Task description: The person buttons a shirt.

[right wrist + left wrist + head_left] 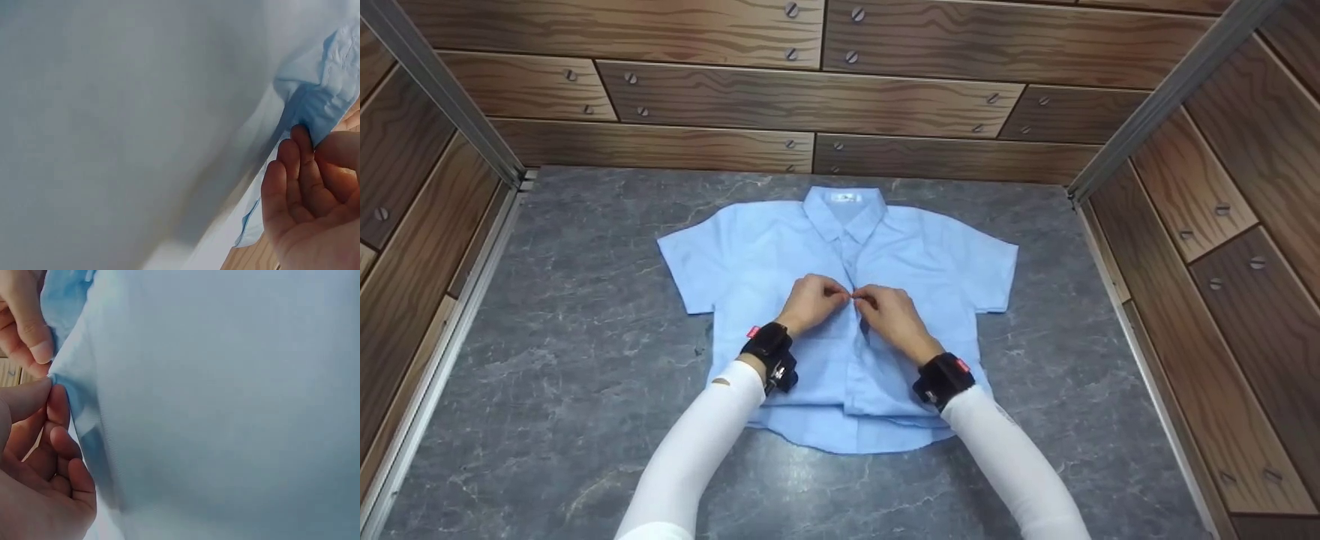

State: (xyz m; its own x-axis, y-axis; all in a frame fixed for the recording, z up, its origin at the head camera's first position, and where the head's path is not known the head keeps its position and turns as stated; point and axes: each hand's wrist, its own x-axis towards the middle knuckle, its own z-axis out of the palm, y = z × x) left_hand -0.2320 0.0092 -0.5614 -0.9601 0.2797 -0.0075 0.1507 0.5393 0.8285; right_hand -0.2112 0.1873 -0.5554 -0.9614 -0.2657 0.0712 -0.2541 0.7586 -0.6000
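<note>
A light blue short-sleeved shirt (780, 247) lies front side up, its collar (844, 214) pointing away from me. At mid-chest my left hand (812, 301) pinches one edge of the front opening between thumb and forefinger. My right hand (891, 315) pinches the other edge, fingertips right beside those of the left. In the left wrist view the left hand (42, 455) grips the folded cloth edge, its other fingers curled. The right wrist view has the right hand (315, 191) holding the placket (323, 107) between thumb and fingers. Any button there is hidden by the fingertips.
The shirt lies on a grey marbled tabletop (585, 420). Wood-patterned panels (720, 90) stand at the back and on both sides, joined by metal corner posts (1170, 97). The shirt's back hem (840, 439) reaches past the front hem toward me.
</note>
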